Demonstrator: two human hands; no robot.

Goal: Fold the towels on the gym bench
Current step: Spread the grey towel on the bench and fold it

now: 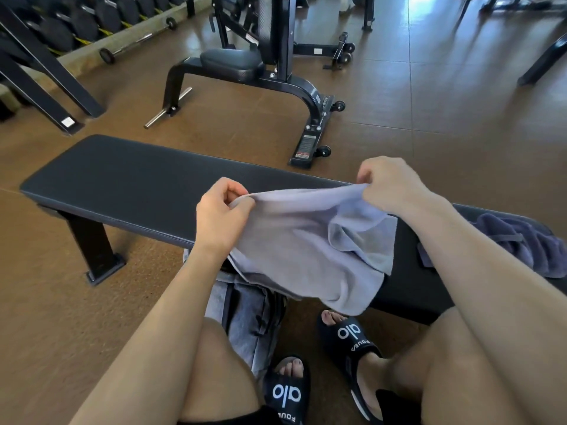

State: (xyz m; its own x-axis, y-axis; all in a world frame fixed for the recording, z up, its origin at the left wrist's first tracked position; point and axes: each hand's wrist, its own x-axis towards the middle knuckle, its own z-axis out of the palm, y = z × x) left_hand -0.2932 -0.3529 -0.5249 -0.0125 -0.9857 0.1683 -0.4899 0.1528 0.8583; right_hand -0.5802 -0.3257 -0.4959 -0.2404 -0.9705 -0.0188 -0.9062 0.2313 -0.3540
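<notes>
Nearest, two feet in black slides (352, 338) stand on the floor beside the bench (129, 182). Above the bench's near edge, the left hand (222, 214) and right hand (389, 185) each pinch a top corner of a pale grey towel (300, 250), which hangs slack. A darker towel (521, 243) lies crumpled on the bench's right end. Beyond the bench stands a black weight machine (270, 56).

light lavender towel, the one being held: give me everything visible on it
The light lavender towel looks like soft terry cloth, plain and unpatterned. It is unfolded and hangs slack in the air over the near edge of the flat black bench. The left hand and right hand each pinch its top edge, stretching it between them. One part is doubled over at the right side, and the lower end droops toward the floor.
</notes>
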